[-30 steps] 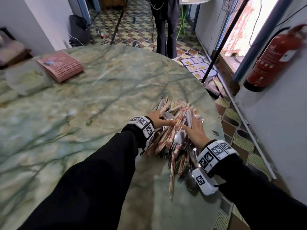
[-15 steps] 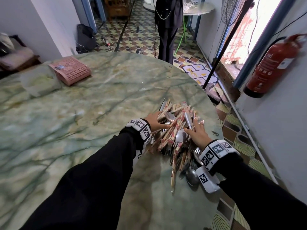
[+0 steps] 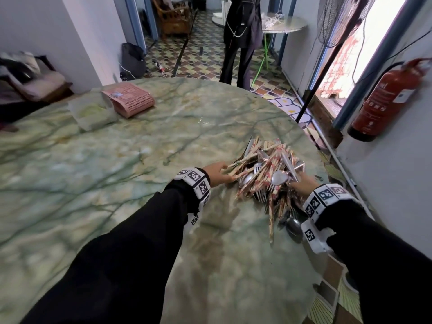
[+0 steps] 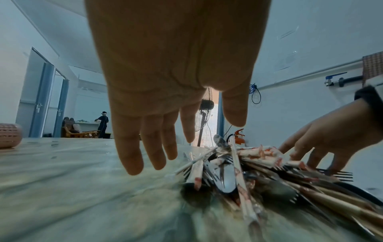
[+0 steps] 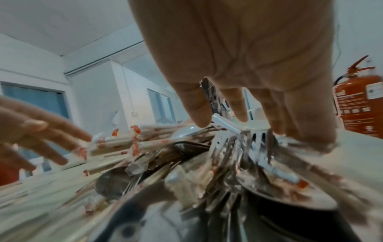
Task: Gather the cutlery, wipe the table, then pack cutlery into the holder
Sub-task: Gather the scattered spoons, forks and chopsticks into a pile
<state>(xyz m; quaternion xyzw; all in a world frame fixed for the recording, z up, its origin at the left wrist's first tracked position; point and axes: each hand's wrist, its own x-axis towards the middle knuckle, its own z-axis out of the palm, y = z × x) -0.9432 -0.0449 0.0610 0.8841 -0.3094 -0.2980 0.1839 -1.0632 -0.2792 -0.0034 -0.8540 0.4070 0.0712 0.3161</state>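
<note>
A heap of cutlery (image 3: pixel 268 176) lies near the right edge of the green marble table (image 3: pixel 117 183): wrapped chopsticks, metal spoons and forks. My left hand (image 3: pixel 216 173) sits at the heap's left side with straight, spread fingers (image 4: pixel 132 157) just above the tabletop, holding nothing. My right hand (image 3: pixel 304 183) is at the heap's right side, its straight fingers (image 5: pixel 196 111) resting on the top of the pile (image 5: pixel 186 155). A pink perforated cutlery holder (image 3: pixel 131 101) lies on its side at the table's far left.
A crumpled pale cloth (image 3: pixel 92 113) lies beside the holder. A red fire extinguisher (image 3: pixel 383 99) hangs on the right wall, close to the table edge. A person in dark clothes (image 3: pixel 240 38) stands beyond the far edge.
The head view has tilted up and shows more of the room. Both hands stay at the sides of the heap; the left hand has slid slightly outward to the left.
</note>
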